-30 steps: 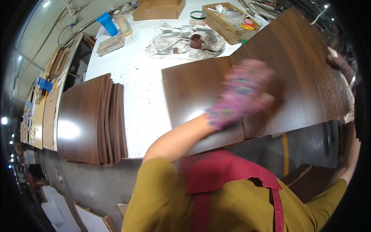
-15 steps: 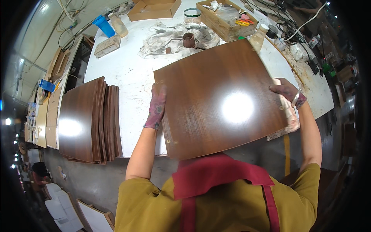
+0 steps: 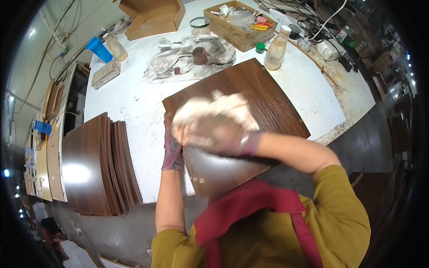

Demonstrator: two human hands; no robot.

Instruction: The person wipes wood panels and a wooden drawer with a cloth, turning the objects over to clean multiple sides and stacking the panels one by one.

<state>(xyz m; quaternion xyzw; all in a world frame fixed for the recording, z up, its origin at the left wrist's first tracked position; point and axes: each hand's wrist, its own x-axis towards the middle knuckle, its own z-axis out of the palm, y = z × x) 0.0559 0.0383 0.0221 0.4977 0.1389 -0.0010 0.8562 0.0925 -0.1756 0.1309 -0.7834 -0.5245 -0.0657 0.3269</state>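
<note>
A dark brown wood-grain panel [image 3: 272,105] lies tilted at an angle before me, with small round fittings near its corners. My left hand [image 3: 172,147], in a purple patterned glove, grips the panel's left edge; its fingertips are partly hidden. Across the panel's left half reaches my right hand [image 3: 219,134], gloved too and smeared by motion. It is closed on a crumpled whitish cloth [image 3: 228,108], pressed against the panel's face. The cloth and hand cover part of the surface.
Left on the white table [image 3: 120,100] stands a stack of similar panels [image 3: 85,163]. Farther back are a stained sheet [image 3: 156,67] with a brown cup [image 3: 199,56], a cardboard box [image 3: 156,20], a wooden tray [image 3: 241,42], a bottle [image 3: 277,49] and a blue cup [image 3: 99,49].
My right hand has left the panel's right edge and swung leftward over its face with the cloth. The panel's angle has changed, and its grain shows differently. My left hand stays at the left edge.
</note>
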